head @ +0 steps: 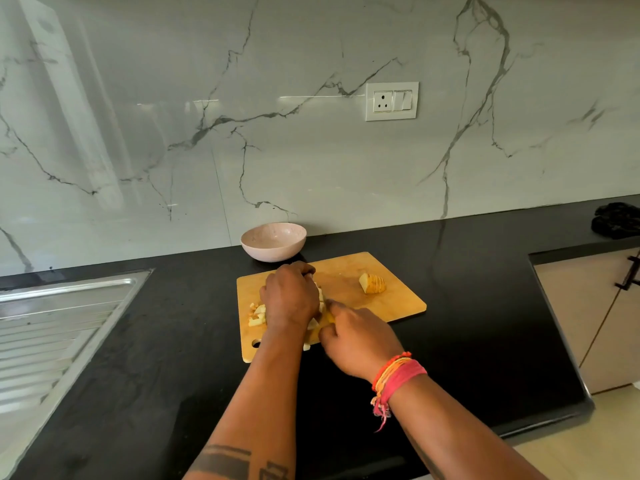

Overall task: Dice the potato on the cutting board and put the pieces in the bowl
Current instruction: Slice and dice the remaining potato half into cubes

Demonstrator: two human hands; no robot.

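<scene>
Dice (258,315) lie on the board (398,303), bowl (273,241) empty, one sliced chunk (372,283) waits; your left hand (290,297) curls over potato, your right hand (358,339) grips something unclear.

Single head view, looking forward and down, close over counter (450,306), wall behind.

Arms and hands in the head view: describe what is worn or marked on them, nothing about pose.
Both forearms are bare, with no sleeves or gloves. The right wrist carries a bundle of thread bands in red, orange and pink, with loose frayed ends hanging. The left forearm bears dark tattoo bands near the frame's bottom edge.
</scene>
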